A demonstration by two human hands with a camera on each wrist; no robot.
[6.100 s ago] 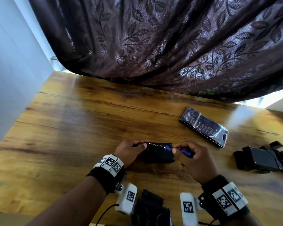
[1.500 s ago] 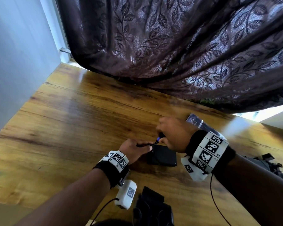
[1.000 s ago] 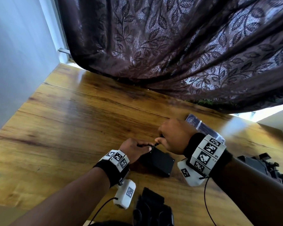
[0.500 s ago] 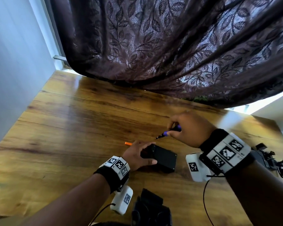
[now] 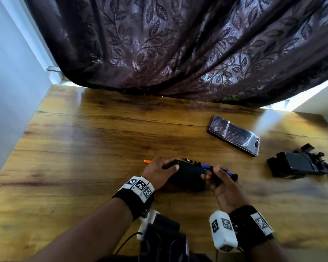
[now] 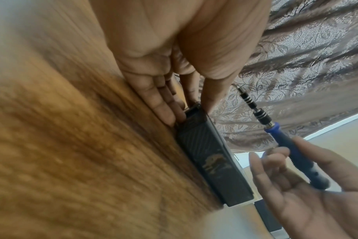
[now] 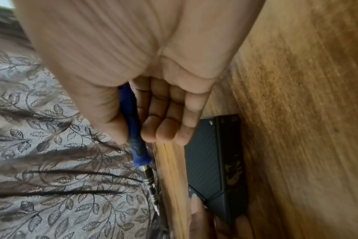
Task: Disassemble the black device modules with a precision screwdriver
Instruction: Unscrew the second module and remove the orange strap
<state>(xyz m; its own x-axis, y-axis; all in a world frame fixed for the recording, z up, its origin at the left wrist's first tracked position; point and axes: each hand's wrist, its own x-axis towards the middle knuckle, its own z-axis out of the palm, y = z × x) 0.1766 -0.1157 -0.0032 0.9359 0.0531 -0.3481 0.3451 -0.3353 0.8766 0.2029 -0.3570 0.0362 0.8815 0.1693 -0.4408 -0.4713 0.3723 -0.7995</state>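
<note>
Repositioning step: left hand (image 5: 158,173) clamps black module (image 5: 187,175) on surface (image 5: 83,148), right hand (image 5: 221,179) clamps screwdriver (image 6: 292,150), bit off work; next, seat bit in a screw.

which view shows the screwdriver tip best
The left wrist view: the screwdriver shows whole against the curtain, its bare tip off the black module, held by the right hand. The head view shows it small and blurred; the right wrist view shows the handle, with the tip blurred.

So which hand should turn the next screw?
The right hand, probably: it already grips the blue screwdriver, tip off the black module. The left hand is busy holding that module's end on the table.
</note>
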